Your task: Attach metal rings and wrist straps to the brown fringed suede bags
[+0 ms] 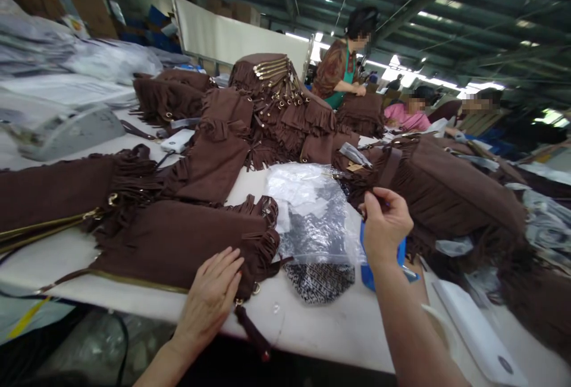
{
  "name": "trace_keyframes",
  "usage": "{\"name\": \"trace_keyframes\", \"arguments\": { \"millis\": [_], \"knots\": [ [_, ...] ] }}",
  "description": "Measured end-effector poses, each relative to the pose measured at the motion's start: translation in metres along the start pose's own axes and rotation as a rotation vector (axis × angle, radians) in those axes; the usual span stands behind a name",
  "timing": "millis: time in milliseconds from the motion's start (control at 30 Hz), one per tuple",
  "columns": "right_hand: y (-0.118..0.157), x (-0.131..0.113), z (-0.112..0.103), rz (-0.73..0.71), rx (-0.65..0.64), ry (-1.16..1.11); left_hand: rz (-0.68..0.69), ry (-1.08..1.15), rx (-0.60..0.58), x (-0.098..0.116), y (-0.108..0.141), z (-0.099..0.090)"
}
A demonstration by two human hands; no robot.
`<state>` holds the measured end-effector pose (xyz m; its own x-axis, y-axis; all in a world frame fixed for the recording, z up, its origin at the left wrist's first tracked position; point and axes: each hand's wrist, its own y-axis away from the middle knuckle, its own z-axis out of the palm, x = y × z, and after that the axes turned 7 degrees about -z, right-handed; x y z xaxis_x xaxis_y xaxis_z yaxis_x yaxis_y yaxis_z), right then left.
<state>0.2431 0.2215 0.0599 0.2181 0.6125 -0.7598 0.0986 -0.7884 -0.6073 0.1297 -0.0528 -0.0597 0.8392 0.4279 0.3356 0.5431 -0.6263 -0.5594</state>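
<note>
A dark brown fringed bag [178,241] lies flat near the table's front edge, its brass zipper towards me. My left hand [216,286] rests on its right part with the fingers stretched out. Beside the bag's right end lies a clear plastic bag [312,214], with a black-and-white patterned piece [321,283] below it. My right hand [386,220] is raised to the right of the plastic, thumb and fingers pinched together; what they hold, if anything, is too small to name. Under the right hand is a blue object [368,256], partly hidden.
Brown fringed bags are piled at the back [276,107], with more at the left [57,188] and right [464,191]. A white device [479,333] lies front right. A person in a green apron [341,69] stands behind the piles; others sit farther back.
</note>
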Motion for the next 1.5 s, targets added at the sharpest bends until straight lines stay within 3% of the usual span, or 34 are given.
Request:
{"name": "trace_keyframes", "arguments": {
  "millis": [67,133,233,333,467,600,733,967,1300,1500],
  "knots": [
    [0.036,-0.030,-0.017,0.143,-0.119,-0.338,-0.121,0.166,0.021,0.000,0.001,-0.001],
    [0.077,-0.052,-0.029,0.433,-0.318,-0.594,-0.314,0.384,0.010,0.008,0.002,-0.006],
    [0.130,-0.066,-0.035,0.780,-0.515,-0.826,-0.638,0.746,-0.217,0.034,0.005,-0.021],
    [0.164,-0.067,-0.034,0.934,-0.606,-0.972,-0.904,1.152,-0.482,0.064,0.009,-0.036],
    [0.181,-0.062,-0.035,1.013,-0.579,-1.054,-1.038,1.543,-0.630,0.084,0.017,-0.044],
    [0.182,-0.055,-0.038,1.010,-0.535,-1.007,-1.019,1.522,-0.728,0.085,0.027,-0.044],
    [0.182,-0.047,-0.039,0.981,-0.408,-0.923,-1.014,1.478,-0.831,0.086,0.032,-0.047],
    [0.191,-0.034,-0.042,0.630,-0.236,-0.712,-1.221,1.525,-0.858,0.088,0.031,-0.055],
    [0.197,-0.023,-0.051,0.540,-0.311,-0.560,-1.218,1.471,-0.879,0.086,0.031,-0.051],
    [0.202,-0.018,-0.061,0.333,-0.389,-0.312,-1.186,1.385,-0.864,0.079,0.027,-0.053]
  ]
}}
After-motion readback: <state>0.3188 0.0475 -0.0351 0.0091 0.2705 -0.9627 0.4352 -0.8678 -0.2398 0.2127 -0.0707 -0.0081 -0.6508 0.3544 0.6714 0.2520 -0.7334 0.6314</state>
